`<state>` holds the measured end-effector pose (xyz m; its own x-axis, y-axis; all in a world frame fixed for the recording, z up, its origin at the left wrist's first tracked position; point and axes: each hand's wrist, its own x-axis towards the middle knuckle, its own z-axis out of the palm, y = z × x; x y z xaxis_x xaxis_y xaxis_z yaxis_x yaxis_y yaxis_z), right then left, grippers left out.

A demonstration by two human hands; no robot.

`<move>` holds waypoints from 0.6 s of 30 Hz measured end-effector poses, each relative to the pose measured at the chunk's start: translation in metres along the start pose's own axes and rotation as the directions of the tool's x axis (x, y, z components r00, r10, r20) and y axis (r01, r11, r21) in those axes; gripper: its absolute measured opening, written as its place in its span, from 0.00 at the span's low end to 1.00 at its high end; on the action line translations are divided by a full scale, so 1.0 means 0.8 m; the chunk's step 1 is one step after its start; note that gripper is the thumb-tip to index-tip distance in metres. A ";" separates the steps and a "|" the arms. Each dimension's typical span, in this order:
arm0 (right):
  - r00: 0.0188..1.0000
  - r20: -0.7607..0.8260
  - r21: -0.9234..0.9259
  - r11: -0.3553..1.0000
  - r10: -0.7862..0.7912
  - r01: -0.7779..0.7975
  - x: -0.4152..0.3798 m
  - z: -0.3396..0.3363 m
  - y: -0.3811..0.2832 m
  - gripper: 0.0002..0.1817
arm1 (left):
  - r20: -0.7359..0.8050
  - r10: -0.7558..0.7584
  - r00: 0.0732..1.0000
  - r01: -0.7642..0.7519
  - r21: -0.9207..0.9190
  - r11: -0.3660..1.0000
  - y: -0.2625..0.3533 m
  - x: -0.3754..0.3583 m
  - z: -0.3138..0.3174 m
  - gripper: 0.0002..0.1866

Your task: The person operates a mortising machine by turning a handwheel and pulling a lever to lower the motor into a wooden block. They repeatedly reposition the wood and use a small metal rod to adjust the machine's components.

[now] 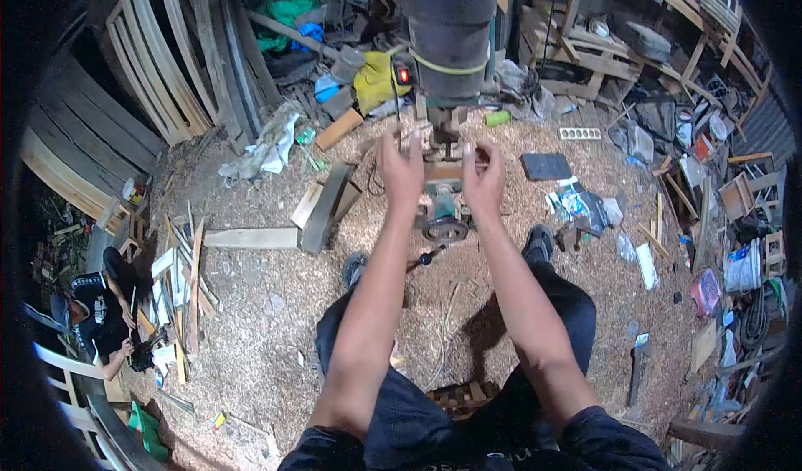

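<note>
A drill-press-like machine with a dark motor housing (pixel 449 36) stands upright in front of me, a yellow band around it and a red lit switch (pixel 404 76) at its left. Under its spindle lies a brown wooden piece (pixel 444 171). My left hand (pixel 403 166) is at the left end of that piece, thumb and fingers raised; my right hand (pixel 484 173) is at the right end in a similar pose. Whether the fingers grip the wood is too small to tell. Below the table sits a round handwheel (pixel 446 230).
Wood offcuts (pixel 251 239) lie left on the shavings-covered floor. A dark flat block (pixel 545 167) and plastic bags (pixel 576 205) are at the right. Another person (pixel 96 312) sits at the far left, holding a thin stick. Long boards (pixel 154 61) lean behind.
</note>
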<state>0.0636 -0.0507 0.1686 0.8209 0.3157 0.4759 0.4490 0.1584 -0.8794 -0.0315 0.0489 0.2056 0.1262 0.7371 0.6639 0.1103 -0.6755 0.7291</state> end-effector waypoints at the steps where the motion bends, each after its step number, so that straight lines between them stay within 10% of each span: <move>1: 0.997 -0.020 -0.045 0.996 -0.080 0.079 0.024 0.007 -0.020 0.18 | -0.013 0.019 1.000 -0.019 -0.009 1.000 0.013 0.031 0.002 0.16; 9: 0.993 -0.070 -0.073 0.994 -0.092 0.087 0.099 0.027 -0.081 0.19 | 0.097 -0.142 0.985 0.143 0.004 0.990 0.027 0.128 0.007 0.12; 14: 0.998 -0.056 -0.030 0.999 -0.035 0.033 0.086 0.015 -0.051 0.17 | 0.063 0.007 0.998 -0.032 0.408 0.912 -0.024 0.110 0.014 0.13; 18: 0.991 0.059 -0.151 0.983 0.119 -0.109 0.042 -0.033 0.032 0.14 | 0.223 -0.028 0.975 -0.016 0.193 0.981 -0.059 0.018 0.022 0.13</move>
<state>0.1116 -0.0609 0.1624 0.8460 0.3871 0.3667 0.4051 -0.0195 -0.9141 -0.0179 0.0913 0.1779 0.3394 0.7328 0.5898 0.2965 -0.6783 0.6723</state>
